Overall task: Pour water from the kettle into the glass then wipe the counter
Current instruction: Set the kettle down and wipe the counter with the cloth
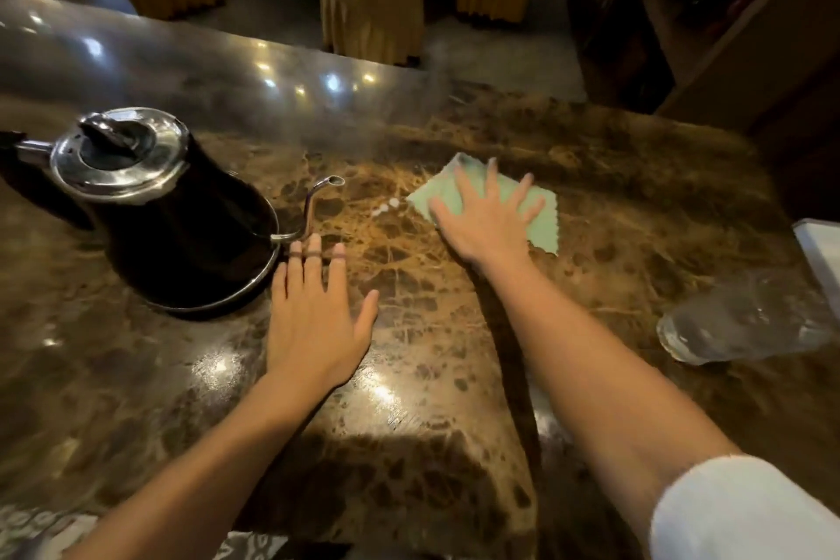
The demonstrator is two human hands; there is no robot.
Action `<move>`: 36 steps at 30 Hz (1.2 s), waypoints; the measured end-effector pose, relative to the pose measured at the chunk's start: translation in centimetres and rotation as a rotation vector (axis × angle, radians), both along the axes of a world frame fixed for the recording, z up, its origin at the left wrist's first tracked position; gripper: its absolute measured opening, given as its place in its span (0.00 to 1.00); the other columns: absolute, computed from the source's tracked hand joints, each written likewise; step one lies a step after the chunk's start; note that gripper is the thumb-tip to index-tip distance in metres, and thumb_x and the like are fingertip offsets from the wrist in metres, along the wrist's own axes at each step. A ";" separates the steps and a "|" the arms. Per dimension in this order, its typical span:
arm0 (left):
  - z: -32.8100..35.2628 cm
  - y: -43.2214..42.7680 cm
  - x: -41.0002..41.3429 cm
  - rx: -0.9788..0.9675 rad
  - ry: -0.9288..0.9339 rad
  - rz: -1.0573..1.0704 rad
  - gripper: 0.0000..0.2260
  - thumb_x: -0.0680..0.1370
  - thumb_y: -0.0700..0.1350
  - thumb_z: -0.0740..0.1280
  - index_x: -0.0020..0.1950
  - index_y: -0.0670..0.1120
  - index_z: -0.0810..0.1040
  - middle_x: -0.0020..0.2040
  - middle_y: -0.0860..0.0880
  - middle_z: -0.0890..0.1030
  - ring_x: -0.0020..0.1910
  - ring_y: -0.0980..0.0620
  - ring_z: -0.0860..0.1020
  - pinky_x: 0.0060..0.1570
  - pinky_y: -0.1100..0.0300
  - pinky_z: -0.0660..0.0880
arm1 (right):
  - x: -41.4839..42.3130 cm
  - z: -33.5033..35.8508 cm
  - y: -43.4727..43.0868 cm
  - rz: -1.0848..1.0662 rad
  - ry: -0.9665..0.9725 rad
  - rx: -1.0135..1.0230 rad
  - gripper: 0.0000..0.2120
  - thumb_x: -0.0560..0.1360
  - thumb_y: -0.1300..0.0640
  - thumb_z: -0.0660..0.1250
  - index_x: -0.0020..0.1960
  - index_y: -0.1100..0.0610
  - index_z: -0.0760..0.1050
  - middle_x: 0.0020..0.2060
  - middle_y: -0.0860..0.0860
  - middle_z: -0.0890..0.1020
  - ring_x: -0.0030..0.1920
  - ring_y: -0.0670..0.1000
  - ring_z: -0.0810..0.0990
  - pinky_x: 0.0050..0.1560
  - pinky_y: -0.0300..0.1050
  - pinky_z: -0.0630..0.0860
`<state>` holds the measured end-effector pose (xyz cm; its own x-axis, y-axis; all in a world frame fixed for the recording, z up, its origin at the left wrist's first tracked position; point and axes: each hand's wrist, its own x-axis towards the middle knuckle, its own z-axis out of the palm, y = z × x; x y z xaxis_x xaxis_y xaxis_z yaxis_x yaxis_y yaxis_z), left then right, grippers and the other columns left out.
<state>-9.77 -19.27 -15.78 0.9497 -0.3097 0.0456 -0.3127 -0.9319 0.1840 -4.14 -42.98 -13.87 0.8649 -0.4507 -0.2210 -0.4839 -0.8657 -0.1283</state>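
A black kettle [168, 214] with a shiny steel lid and a thin curved spout stands at the left of the brown marble counter [432, 332]. My left hand [313, 309] lies flat and open on the counter just right of the kettle's base, holding nothing. My right hand [486, 218] presses flat, fingers spread, on a pale green cloth [536, 218] spread on the counter's middle. A few small white drops [384, 207] sit just left of the cloth. A clear glass [745, 323] stands near the right edge, looking blurred.
A white flat object [822, 246] lies at the far right edge. Beyond the counter's far rim stand chairs with yellow covers [377, 0], and wooden shelving [704, 14] rises at the back right. A patterned surface [41, 523] shows at the bottom left.
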 end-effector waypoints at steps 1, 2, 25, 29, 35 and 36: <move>0.1 0.0 0.0 -0.003 0.004 0.001 0.33 0.79 0.63 0.50 0.77 0.42 0.63 0.77 0.37 0.62 0.77 0.38 0.58 0.75 0.43 0.55 | -1.2 -0.3 1.9 0.084 -0.025 -0.016 0.35 0.74 0.27 0.44 0.79 0.35 0.47 0.82 0.50 0.48 0.77 0.71 0.40 0.72 0.74 0.40; 0.1 0.0 0.0 -0.002 0.008 0.003 0.33 0.79 0.63 0.50 0.77 0.42 0.63 0.77 0.38 0.62 0.77 0.39 0.57 0.75 0.43 0.55 | -3.1 -0.5 3.2 0.150 -0.040 -0.029 0.35 0.74 0.27 0.44 0.79 0.34 0.47 0.82 0.49 0.48 0.77 0.70 0.40 0.72 0.73 0.40; 0.5 -0.5 0.4 0.045 0.051 0.047 0.33 0.77 0.63 0.53 0.74 0.42 0.67 0.77 0.39 0.63 0.76 0.38 0.60 0.74 0.43 0.56 | -7.7 -0.6 -5.4 0.025 0.030 -0.144 0.35 0.72 0.25 0.43 0.78 0.30 0.45 0.82 0.48 0.47 0.78 0.68 0.42 0.75 0.71 0.45; 0.5 -0.4 0.3 0.027 0.043 0.044 0.33 0.77 0.63 0.54 0.74 0.42 0.67 0.77 0.39 0.63 0.76 0.38 0.60 0.74 0.43 0.56 | 1.0 -0.2 -5.7 -0.251 -0.012 -0.070 0.37 0.69 0.23 0.42 0.78 0.31 0.47 0.81 0.52 0.49 0.76 0.74 0.43 0.71 0.76 0.42; 0.6 -0.1 0.1 -0.047 0.045 0.039 0.34 0.75 0.64 0.57 0.73 0.43 0.67 0.77 0.41 0.63 0.77 0.41 0.58 0.75 0.45 0.54 | -2.9 -1.4 5.8 0.177 -0.065 -0.069 0.36 0.72 0.24 0.44 0.78 0.32 0.45 0.82 0.51 0.46 0.77 0.69 0.38 0.73 0.72 0.37; 0.6 0.0 0.0 -0.060 0.043 0.036 0.34 0.74 0.64 0.58 0.73 0.43 0.67 0.77 0.41 0.63 0.77 0.42 0.58 0.75 0.45 0.54 | -5.1 -1.3 5.3 0.197 -0.070 -0.074 0.36 0.72 0.24 0.43 0.78 0.31 0.45 0.82 0.50 0.45 0.78 0.68 0.38 0.74 0.71 0.37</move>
